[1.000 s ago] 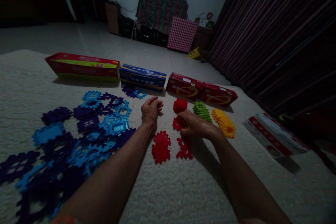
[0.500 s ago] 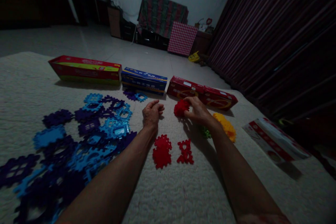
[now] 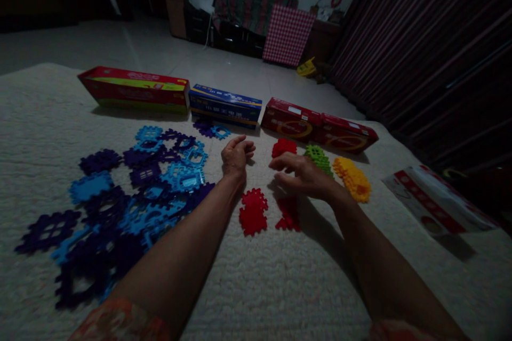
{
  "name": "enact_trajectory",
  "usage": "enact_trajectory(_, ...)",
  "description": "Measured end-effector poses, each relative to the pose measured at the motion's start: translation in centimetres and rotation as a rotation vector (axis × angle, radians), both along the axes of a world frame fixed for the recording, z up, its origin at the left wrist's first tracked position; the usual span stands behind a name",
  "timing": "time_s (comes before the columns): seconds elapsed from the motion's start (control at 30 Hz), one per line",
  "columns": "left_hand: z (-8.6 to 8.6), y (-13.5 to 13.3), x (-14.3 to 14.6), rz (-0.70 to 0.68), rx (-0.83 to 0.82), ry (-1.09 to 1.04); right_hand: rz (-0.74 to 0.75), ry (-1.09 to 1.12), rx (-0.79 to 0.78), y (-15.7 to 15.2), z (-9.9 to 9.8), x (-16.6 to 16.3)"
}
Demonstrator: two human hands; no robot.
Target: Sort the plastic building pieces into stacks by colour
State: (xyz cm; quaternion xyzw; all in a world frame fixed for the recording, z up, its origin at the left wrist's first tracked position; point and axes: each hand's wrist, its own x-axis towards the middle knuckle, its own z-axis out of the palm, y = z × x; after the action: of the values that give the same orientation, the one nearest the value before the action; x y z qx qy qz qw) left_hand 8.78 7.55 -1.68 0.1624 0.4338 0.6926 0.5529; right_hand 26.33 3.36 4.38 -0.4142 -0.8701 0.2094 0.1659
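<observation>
The left hand (image 3: 237, 155) is half-curled; the right hand (image 3: 276, 166) arches, fingers parted, near red toothed plastic pieces (image 3: 291, 214); cream quilted cover (image 3: 248, 282), glossy floor (image 3: 236, 68).

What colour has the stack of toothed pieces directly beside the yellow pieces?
The stack is green; it shows best in the head view.
</observation>
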Motion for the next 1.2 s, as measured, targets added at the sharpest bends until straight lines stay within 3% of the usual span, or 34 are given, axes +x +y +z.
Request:
enact_trajectory(0.1,0.2,0.0,-0.2,0.009,-0.019,-0.047,0.124,-0.097,-0.146,-1.1,-0.6,-1.0)
enact_trajectory(0.2,0.5,0.0,-0.2,0.014,-0.03,-0.074,0.165,-0.165,-0.141,-1.4,-1.2,-1.9)
enact_trajectory(0.5,0.8,-0.1,-0.1,0.007,-0.037,-0.079,0.036,-0.212,-0.041,-2.4,-2.1,-4.0)
enact_trajectory(0.7,0.6,0.1,-0.1,0.006,-0.035,-0.071,-0.027,0.02,-0.021,-1.1,-2.0,-2.6)
enact_trajectory(0.93,0.6,0.0,-0.1,0.011,-0.03,-0.079,-0.157,0.195,0.257,0.4,-1.5,-0.9)
enact_trajectory(1.07,0.7,0.0,-0.1,0.006,-0.029,-0.076,-0.074,0.111,0.384,0.6,-2.0,-0.6)
enact_trajectory(1.2,0.6,0.1,-0.1,0.003,-0.032,-0.073,0.05,0.021,0.227,0.4,-1.5,-0.2)
